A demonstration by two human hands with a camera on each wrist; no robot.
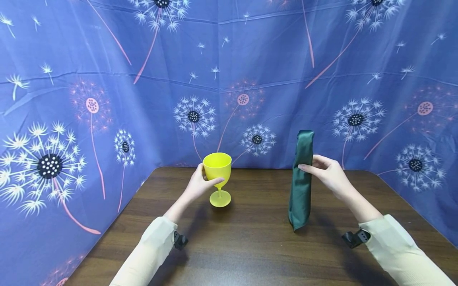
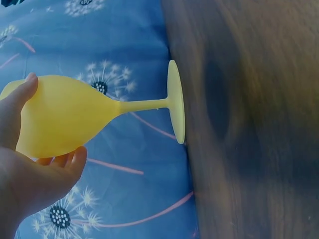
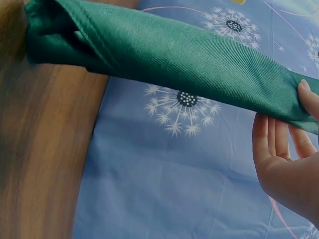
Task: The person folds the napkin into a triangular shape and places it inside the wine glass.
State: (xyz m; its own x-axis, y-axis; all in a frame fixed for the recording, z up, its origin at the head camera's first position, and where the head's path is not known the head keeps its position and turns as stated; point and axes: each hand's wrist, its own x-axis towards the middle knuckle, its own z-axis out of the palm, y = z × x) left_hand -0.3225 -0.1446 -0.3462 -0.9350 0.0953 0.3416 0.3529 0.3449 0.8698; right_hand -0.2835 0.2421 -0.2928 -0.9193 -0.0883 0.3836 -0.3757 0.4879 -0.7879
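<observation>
A yellow plastic goblet (image 1: 217, 171) is held upright by my left hand (image 1: 200, 183), thumb on the near side of the bowl and fingers around the back. In the left wrist view, the round foot of the goblet (image 2: 65, 114) hangs a little above the table, its shadow apart from it. My right hand (image 1: 329, 174) pinches a dark green folded cloth (image 1: 301, 190) near its upper end, thumb in front and fingers behind. The long, narrow cloth (image 3: 184, 59) hangs nearly upright; whether its lower end touches the wood I cannot tell.
Beneath both hands is a brown wooden table (image 1: 250, 246). A blue curtain (image 1: 286, 107) printed with dandelions rises behind the table and along its sides. Dark camera mounts (image 1: 180, 240) sit under each wrist by the pale sleeves (image 1: 148, 246).
</observation>
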